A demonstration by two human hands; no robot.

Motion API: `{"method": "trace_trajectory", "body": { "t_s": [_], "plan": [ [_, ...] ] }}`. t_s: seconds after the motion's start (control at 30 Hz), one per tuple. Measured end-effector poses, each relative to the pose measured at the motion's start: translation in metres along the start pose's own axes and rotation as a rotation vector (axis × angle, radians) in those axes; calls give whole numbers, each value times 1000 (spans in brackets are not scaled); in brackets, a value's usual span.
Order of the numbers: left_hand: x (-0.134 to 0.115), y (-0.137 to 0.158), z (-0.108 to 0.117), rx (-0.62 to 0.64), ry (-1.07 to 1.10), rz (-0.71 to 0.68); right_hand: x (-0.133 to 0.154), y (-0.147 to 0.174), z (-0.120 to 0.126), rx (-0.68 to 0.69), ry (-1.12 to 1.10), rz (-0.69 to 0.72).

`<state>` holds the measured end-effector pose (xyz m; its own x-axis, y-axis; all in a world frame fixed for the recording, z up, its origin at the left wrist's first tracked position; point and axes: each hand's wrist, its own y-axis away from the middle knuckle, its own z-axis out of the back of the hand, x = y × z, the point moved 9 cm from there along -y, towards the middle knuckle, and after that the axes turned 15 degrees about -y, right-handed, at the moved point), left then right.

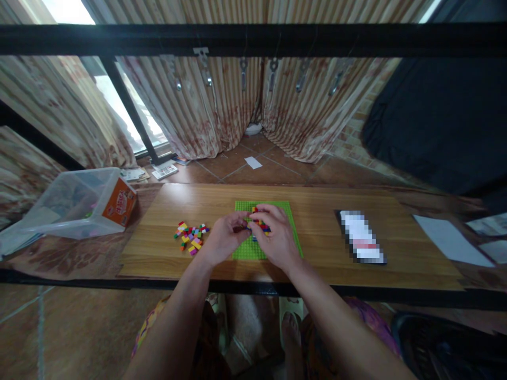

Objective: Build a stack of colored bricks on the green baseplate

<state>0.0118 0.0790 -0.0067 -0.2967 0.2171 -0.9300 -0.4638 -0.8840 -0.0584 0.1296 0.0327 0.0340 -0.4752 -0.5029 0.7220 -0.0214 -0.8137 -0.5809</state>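
A small build of toy bricks [261, 226], in red, yellow and blue, stands on the green studded baseplate [245, 252] in front of me. My right hand [277, 235] curls over it from the right, thumb and fingers closed on its sides and hiding much of it. From the left, my left hand [225, 237] reaches to the build with its fingertips pinched together. Whatever lies between those fingertips is too small and covered to name. Left of the baseplate lies a loose pile of toy bricks [190, 237] in mixed colours.
The wooden tabletop [312, 211] carries a phone [362, 237] to the right, its screen blurred. A clear plastic box [75, 206] with an orange label lies at the far left. White paper [451, 240] rests at the right. A black bar [253, 39] crosses above the table.
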Motion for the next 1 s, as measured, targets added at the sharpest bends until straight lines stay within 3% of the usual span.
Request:
{"method": "trace_trajectory", "body": {
  "t_s": [0.17, 0.6, 0.77, 1.0],
  "plan": [
    [-6, 2, 2, -25, 27, -20, 2, 0, -11, 111, -12, -9],
    [-12, 2, 3, -37, -48, -56, -16, 1, 3, -59, -362, -181],
    [-11, 1, 6, -56, -97, -54, -25, 2, 2, -67, -433, -268],
    [-14, 2, 6, -54, -62, -60, -23, 1, 2, -51, -449, -282]
  ]
}}
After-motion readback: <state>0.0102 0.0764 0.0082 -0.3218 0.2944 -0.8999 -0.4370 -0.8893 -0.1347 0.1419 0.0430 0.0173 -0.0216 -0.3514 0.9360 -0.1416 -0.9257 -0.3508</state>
